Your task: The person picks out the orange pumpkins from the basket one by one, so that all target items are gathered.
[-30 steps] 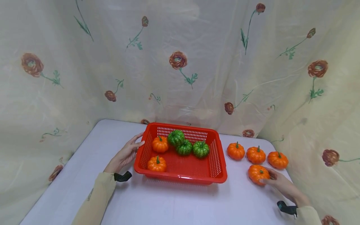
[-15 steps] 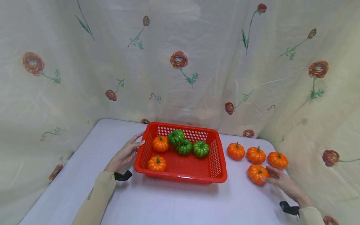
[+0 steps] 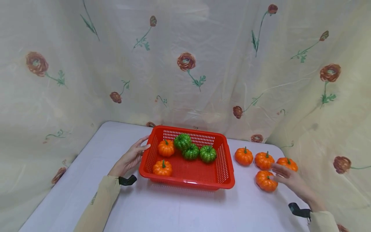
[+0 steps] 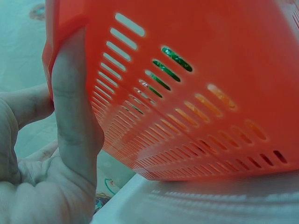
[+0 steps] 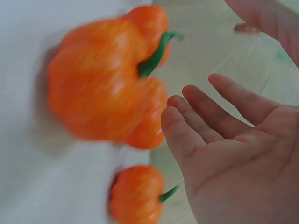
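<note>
My left hand [image 3: 129, 160] holds the left rim of a red perforated plastic basket [image 3: 185, 182]. Up close in the left wrist view, fingers [image 4: 72, 102] lie on both sides of the rim. Inside the basket are two orange toy pumpkins [image 3: 162, 168] and three green ones [image 3: 208, 154]. To the right my right hand [image 3: 294, 183] hovers beside and just above an orange pumpkin [image 3: 264, 183] on the table. Its fingers are spread and relaxed, and the right wrist view shows a gap between the fingertips [image 5: 172, 122] and that pumpkin [image 5: 93, 84].
Behind the nearest pumpkin, three more orange pumpkins [image 3: 243, 156] stand in a row at the table's back right; the hand partly covers the rightmost one [image 3: 290, 163]. A flowered curtain [image 3: 214, 80] hangs behind and along the sides of the white table [image 3: 162, 209].
My right hand has let go of the nearest orange pumpkin and lifted slightly off it, its fingers opening. That pumpkin stays in place. My left hand keeps hold of the basket.
</note>
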Action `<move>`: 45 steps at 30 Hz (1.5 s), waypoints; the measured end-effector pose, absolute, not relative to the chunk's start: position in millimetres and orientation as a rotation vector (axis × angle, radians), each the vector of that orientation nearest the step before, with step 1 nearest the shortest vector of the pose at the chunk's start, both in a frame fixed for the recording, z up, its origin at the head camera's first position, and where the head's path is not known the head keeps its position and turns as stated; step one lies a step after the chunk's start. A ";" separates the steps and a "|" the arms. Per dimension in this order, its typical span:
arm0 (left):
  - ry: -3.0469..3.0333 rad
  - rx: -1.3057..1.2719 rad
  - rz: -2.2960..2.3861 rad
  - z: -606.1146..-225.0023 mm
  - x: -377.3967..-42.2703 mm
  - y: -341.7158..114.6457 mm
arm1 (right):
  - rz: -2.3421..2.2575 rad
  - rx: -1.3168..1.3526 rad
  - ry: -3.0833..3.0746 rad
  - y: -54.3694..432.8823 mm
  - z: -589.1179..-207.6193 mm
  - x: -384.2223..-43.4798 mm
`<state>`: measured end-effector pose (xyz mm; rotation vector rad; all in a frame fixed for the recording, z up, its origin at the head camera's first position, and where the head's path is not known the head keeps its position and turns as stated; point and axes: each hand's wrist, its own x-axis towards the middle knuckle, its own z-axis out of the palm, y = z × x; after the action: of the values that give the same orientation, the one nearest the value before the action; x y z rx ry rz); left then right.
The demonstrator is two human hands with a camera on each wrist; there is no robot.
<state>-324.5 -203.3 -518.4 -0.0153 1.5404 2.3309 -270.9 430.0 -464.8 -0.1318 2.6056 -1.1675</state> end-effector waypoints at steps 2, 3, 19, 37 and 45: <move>1.548 -0.025 2.325 -518.1 -324.1 -203.7 | -1.167 -0.177 2.623 420.8 -456.0 -270.2; 1.550 -0.026 2.321 -517.9 -323.9 -204.0 | -1.165 -0.196 2.628 415.2 -451.0 -270.0; 1.562 -0.022 2.316 -517.1 -321.6 -209.2 | -1.170 -0.623 2.453 275.7 -395.3 -296.9; 1.542 -0.029 2.337 -518.5 -321.0 -207.4 | -1.012 -0.914 2.092 140.0 -426.5 -340.7; 1.540 -0.005 2.326 -515.9 -324.2 -206.0 | -1.020 -0.905 1.999 109.3 -433.0 -349.1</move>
<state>-324.2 -206.0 -515.9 -0.0049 1.5400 2.3262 -349.1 109.3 -433.0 -0.9051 1.9991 -1.0199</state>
